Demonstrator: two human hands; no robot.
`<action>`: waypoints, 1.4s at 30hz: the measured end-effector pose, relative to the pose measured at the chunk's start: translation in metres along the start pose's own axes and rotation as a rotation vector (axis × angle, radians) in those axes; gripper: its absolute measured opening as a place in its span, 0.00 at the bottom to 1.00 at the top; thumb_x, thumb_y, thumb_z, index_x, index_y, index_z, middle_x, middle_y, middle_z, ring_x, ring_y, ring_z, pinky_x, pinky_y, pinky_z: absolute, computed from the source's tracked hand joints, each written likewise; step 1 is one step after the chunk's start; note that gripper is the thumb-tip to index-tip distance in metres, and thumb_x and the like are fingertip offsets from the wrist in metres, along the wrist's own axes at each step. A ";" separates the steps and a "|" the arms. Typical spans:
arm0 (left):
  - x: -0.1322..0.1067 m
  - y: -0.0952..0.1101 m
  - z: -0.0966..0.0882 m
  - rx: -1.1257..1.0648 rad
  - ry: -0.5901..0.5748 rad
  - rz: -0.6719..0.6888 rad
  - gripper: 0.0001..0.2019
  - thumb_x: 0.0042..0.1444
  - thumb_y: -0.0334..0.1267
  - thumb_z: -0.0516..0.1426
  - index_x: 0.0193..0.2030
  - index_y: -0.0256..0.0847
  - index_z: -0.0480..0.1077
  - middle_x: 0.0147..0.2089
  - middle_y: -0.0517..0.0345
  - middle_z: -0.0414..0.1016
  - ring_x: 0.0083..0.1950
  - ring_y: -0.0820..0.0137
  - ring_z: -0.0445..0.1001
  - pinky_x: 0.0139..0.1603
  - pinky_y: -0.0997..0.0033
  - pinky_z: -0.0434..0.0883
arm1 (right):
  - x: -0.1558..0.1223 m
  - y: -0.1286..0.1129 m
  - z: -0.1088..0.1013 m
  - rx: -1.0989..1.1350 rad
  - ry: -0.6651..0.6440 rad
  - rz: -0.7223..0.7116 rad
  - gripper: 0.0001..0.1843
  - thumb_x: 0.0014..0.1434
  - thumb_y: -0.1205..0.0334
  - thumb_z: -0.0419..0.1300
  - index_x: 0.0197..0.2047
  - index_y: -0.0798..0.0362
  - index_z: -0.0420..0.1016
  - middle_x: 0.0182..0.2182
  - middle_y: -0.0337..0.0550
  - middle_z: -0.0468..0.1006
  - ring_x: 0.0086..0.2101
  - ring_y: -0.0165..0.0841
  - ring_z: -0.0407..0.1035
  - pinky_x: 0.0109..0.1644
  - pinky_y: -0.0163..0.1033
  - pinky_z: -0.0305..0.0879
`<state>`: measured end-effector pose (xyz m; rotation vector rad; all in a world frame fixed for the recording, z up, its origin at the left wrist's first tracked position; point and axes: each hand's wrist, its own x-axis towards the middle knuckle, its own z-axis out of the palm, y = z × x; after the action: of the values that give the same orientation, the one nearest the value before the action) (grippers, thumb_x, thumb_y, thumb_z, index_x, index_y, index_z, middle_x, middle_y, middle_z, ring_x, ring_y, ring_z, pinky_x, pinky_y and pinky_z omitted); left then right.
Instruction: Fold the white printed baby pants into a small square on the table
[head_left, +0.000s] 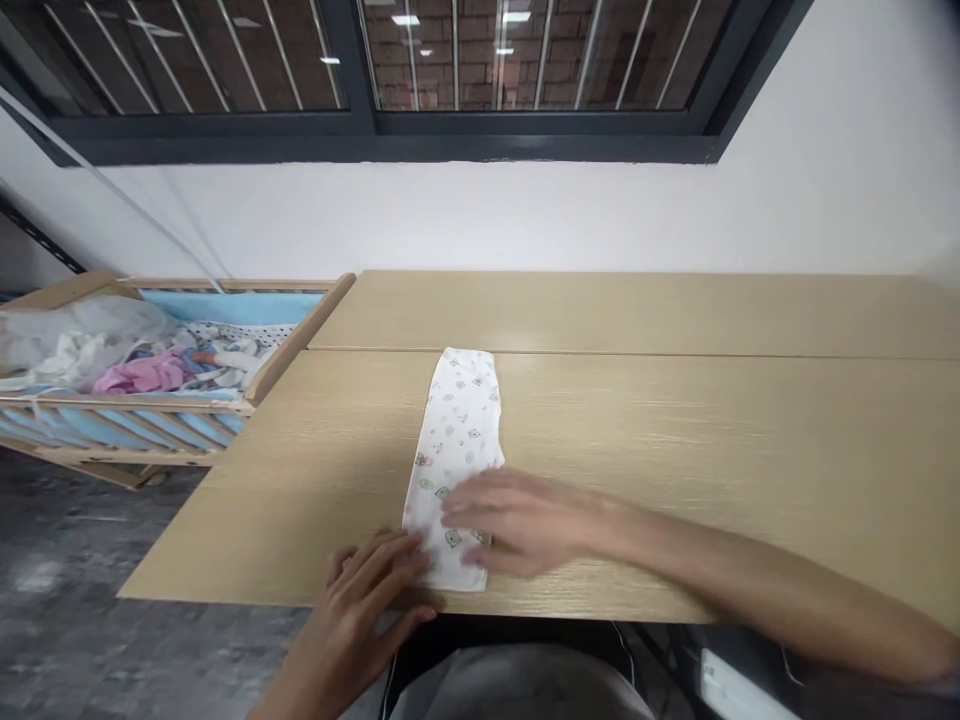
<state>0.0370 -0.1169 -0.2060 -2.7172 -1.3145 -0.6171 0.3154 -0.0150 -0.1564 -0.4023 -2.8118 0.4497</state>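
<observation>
A white cloth [463,410] with a small printed pattern lies folded into a long narrow strip near the table's front edge. It looks like a baby garment, but its exact kind cannot be told. My right hand [517,522] rests flat over the lower right part of the cloth, fingers stretched out and slightly blurred. At the strip's lower left edge is my left hand [375,590], its fingers extended and their tips touching or just beside the cloth. Neither hand grips it. The right fingers cover part of the print.
The wooden table [712,430] has a seam running across it towards the back. Left of it stands a wooden crib [300,345] with blue lining, holding a pink cloth [142,373] and other crumpled fabric. A barred window [540,125] is above the white wall behind.
</observation>
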 end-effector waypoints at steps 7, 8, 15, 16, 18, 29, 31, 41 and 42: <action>-0.013 0.004 -0.005 -0.059 -0.073 0.176 0.17 0.66 0.34 0.59 0.60 0.51 0.71 0.59 0.58 0.79 0.54 0.67 0.77 0.55 0.63 0.71 | -0.051 -0.059 0.048 -0.228 0.079 0.057 0.22 0.72 0.67 0.50 0.67 0.60 0.65 0.64 0.51 0.71 0.61 0.39 0.66 0.66 0.45 0.63; -0.011 0.008 -0.009 -0.088 -0.083 0.187 0.17 0.66 0.31 0.58 0.59 0.51 0.71 0.57 0.59 0.80 0.53 0.68 0.77 0.55 0.63 0.71 | -0.054 -0.064 0.050 -0.219 0.095 0.073 0.21 0.72 0.69 0.49 0.66 0.58 0.66 0.62 0.50 0.73 0.59 0.39 0.68 0.66 0.45 0.64; 0.027 0.022 -0.048 -0.251 -0.007 0.040 0.15 0.66 0.32 0.56 0.57 0.52 0.66 0.40 0.64 0.80 0.40 0.69 0.78 0.48 0.66 0.75 | -0.054 -0.071 0.007 0.250 0.211 0.377 0.27 0.70 0.60 0.51 0.68 0.26 0.63 0.52 0.41 0.77 0.52 0.36 0.74 0.53 0.42 0.78; 0.037 0.019 -0.054 -0.248 0.000 0.017 0.14 0.67 0.33 0.55 0.57 0.52 0.67 0.40 0.64 0.80 0.40 0.69 0.77 0.49 0.66 0.75 | -0.051 -0.067 -0.002 0.302 0.248 0.391 0.27 0.69 0.58 0.52 0.67 0.22 0.61 0.52 0.39 0.77 0.53 0.36 0.74 0.55 0.43 0.78; 0.061 0.012 -0.065 -0.232 0.002 -0.028 0.10 0.68 0.36 0.55 0.54 0.51 0.69 0.41 0.63 0.78 0.42 0.68 0.76 0.49 0.66 0.74 | -0.042 -0.054 -0.019 0.366 0.351 0.411 0.24 0.69 0.53 0.53 0.64 0.19 0.63 0.51 0.36 0.77 0.53 0.38 0.73 0.56 0.46 0.77; 0.238 -0.066 -0.032 0.005 -0.110 -0.351 0.15 0.69 0.36 0.49 0.46 0.36 0.76 0.47 0.46 0.80 0.48 0.62 0.76 0.52 0.63 0.70 | 0.038 0.123 -0.051 0.344 0.613 0.638 0.11 0.63 0.56 0.59 0.44 0.54 0.75 0.40 0.46 0.80 0.36 0.35 0.74 0.38 0.39 0.70; 0.257 -0.075 -0.012 0.062 -0.148 -0.398 0.13 0.67 0.32 0.50 0.43 0.32 0.76 0.45 0.41 0.81 0.46 0.60 0.77 0.50 0.61 0.70 | 0.051 0.152 -0.042 0.229 0.548 0.749 0.09 0.62 0.61 0.57 0.42 0.56 0.75 0.39 0.47 0.80 0.36 0.36 0.74 0.39 0.39 0.70; 0.199 -0.012 0.010 0.237 -0.125 -0.330 0.25 0.73 0.45 0.42 0.59 0.22 0.67 0.56 0.31 0.74 0.59 0.49 0.73 0.59 0.53 0.68 | 0.049 0.137 -0.045 0.007 0.453 0.575 0.24 0.72 0.57 0.50 0.65 0.60 0.64 0.62 0.59 0.69 0.63 0.45 0.61 0.68 0.52 0.56; 0.183 0.001 0.014 0.238 -0.139 -0.313 0.26 0.71 0.47 0.46 0.59 0.22 0.67 0.58 0.28 0.73 0.59 0.47 0.73 0.59 0.51 0.69 | 0.048 0.126 -0.044 -0.006 0.406 0.491 0.25 0.72 0.55 0.49 0.67 0.58 0.62 0.65 0.57 0.66 0.65 0.44 0.58 0.70 0.52 0.53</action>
<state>0.1441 0.0214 -0.1499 -2.4217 -1.7414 -0.2685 0.3127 0.1269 -0.1479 -1.0634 -2.3068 0.3980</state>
